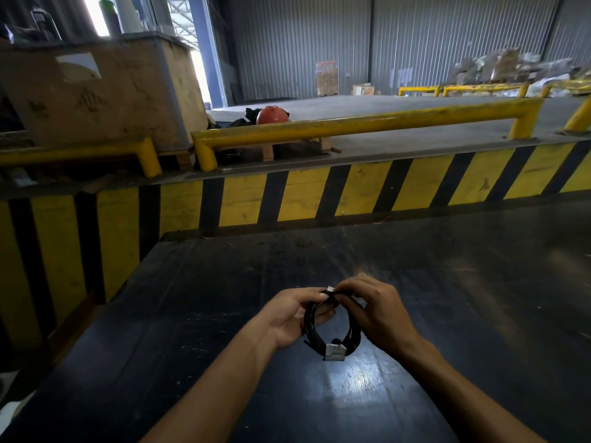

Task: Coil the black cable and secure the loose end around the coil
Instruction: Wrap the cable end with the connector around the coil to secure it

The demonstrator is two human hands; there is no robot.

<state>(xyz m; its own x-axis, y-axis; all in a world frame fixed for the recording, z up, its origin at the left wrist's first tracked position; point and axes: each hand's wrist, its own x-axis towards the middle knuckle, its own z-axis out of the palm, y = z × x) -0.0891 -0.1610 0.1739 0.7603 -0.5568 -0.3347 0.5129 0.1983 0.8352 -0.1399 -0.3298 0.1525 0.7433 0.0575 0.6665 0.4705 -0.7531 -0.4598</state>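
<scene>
While both hands met above the dark work surface [447,298], the black cable [311,318] was already wound into a small round coil held upright between them, clear of the tabletop. Left hand [289,318]: palm turned up and inward, fingers curled around the left arc of the coil, thumb reaching to its top. Right hand [374,311]: closed over the upper right of the coil, fingertips pinching at the top, where a small pale connector [330,288] showed just beside the left thumb. A second pale connector [334,352] hung at the bottom of the coil, with short black strands sticking out on either side of it. Whether the loose end was wrapped around the turns could not be told; the right hand's fingers covered that spot.

Surroundings: tabletop glossy and scuffed, with a bright reflection near the forearms. Beyond its far edge ran a low barrier in yellow and black stripes [307,199], topped by a yellow tubular rail [361,124]. Behind the rail an orange hard hat [272,115] sat on a wooden pallet [268,150], next to a large plywood crate [105,94]. Corrugated grey wall [303,43] at the back.
</scene>
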